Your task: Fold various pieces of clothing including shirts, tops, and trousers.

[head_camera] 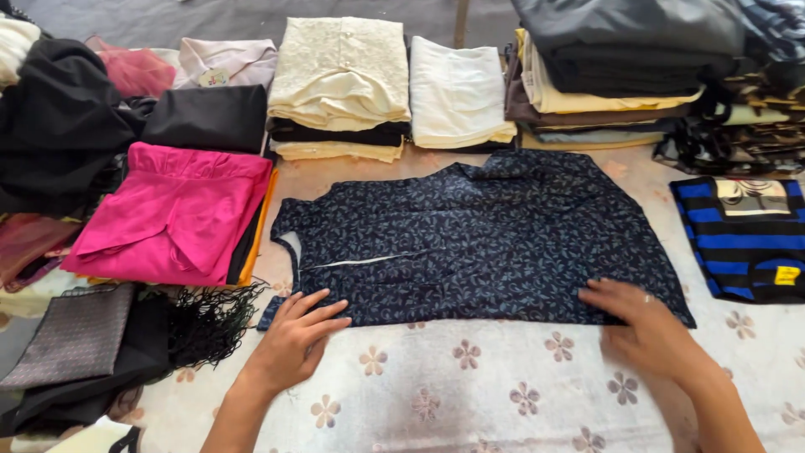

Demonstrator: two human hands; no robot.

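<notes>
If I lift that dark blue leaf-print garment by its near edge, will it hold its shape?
Probably not. The dark blue garment lies flat and creased, so it looks thin and floppy. It likely feels light. Both hands, left hand and right hand, press its near edge, suggesting it shifts easily.

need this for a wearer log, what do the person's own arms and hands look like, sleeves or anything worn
Both forearms are bare, with no sleeves in view. The left hand shows no ring, watch or glove. The right hand wears a thin pale ring on one finger and no glove. No wristband or bracelet shows on either wrist, and no markings can be made out.
</notes>
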